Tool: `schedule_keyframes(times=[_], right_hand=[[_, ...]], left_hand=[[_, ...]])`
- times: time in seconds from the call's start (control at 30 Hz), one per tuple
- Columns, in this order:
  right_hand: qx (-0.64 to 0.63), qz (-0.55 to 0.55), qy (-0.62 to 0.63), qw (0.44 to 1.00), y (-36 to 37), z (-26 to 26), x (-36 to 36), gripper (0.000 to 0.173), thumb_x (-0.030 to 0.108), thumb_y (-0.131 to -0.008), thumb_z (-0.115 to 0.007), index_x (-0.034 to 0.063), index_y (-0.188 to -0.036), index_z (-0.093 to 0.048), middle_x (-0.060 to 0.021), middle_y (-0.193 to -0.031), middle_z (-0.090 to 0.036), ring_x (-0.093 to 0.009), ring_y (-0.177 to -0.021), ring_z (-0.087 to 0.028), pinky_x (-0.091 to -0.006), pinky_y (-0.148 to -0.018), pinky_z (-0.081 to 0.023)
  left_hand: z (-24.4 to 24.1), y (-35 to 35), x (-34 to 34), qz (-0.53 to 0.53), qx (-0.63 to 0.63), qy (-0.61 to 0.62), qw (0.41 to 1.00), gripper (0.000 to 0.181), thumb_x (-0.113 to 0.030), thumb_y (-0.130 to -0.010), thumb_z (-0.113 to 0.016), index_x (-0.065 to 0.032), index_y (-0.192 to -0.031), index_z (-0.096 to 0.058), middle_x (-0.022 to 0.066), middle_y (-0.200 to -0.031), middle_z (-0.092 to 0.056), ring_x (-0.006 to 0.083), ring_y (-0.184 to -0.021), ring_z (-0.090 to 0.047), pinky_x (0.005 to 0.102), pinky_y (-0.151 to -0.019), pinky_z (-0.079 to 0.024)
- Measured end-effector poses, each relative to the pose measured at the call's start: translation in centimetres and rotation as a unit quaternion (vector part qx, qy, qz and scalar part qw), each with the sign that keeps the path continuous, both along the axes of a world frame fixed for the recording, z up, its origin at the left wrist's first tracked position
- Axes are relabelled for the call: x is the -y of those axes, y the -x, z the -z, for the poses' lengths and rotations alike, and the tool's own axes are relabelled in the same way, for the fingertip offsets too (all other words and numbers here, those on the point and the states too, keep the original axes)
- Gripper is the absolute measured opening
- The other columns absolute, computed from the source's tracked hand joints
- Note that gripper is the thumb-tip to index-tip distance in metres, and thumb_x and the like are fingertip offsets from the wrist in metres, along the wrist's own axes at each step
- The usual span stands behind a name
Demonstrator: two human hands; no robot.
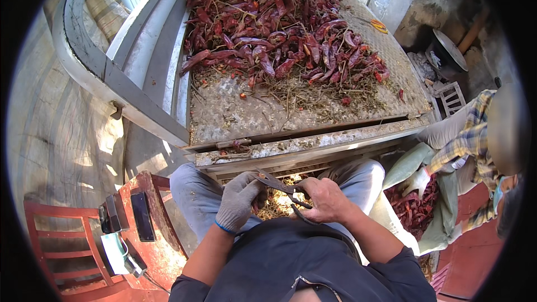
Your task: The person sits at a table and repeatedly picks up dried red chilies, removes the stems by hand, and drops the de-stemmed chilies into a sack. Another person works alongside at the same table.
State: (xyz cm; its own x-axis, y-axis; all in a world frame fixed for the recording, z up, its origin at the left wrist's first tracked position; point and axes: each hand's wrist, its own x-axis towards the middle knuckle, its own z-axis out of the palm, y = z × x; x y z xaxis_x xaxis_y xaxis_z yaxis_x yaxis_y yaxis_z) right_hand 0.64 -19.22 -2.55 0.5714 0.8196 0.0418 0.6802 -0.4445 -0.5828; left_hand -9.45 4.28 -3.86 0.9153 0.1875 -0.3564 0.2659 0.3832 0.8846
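Observation:
My right hand (323, 199), bare, grips the handles of a pair of metal scissors (279, 183). The blades point left and meet the fingertips of my left hand (241, 201), which wears a grey knit glove with a blue cuff edge. Dark red shows beneath those gloved fingers, seemingly a dried chili pepper (256, 206) mostly hidden by the glove. Both hands are above my lap, between my knees. Beyond them, a large heap of dried red chili peppers (268, 29) lies on a metal truck bed (235, 113) strewn with stems and seeds.
At right, a person in a plaid sleeve (457, 147) reaches a gloved hand (417, 182) into an open sack (447, 209) of chilies. A red wooden stool (163, 239) at left bears a phone (142, 217). A curved metal rail (88, 63) borders the bed's left side.

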Motion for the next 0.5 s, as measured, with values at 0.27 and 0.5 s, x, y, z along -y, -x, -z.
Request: schedule_keyframes(times=[0.27,0.5], right_hand=[[-0.007,-0.018,-0.009,1.0,0.2,1.3,-0.6,0.041,0.044,-0.091,-0.074,0.0047,-0.088,-0.062,-0.0188,-0.078,-0.067,-0.042,-0.074,-0.068,-0.0507,-0.063,-0.053],[0.075,0.009,0.065,0.995,-3.4,-0.9,-4.3,0.047,0.049,-0.092,-0.073,0.0032,-0.086,-0.064,-0.0195,-0.077,-0.069,-0.04,-0.073,-0.07,-0.0506,-0.063,-0.055]], left_hand=[[-0.3,0.0,-1.0,0.003,-0.019,-0.034,0.999,0.02,-0.018,-0.106,-0.06,0.0004,-0.105,-0.068,0.0013,-0.074,-0.064,0.0076,-0.058,-0.057,0.0226,-0.053,-0.044],[1.7,0.3,-1.9,-0.013,-0.024,-0.016,1.0,0.019,-0.013,-0.102,-0.06,0.0021,-0.111,-0.068,0.0018,-0.077,-0.065,0.0086,-0.061,-0.058,0.0246,-0.056,-0.046]])
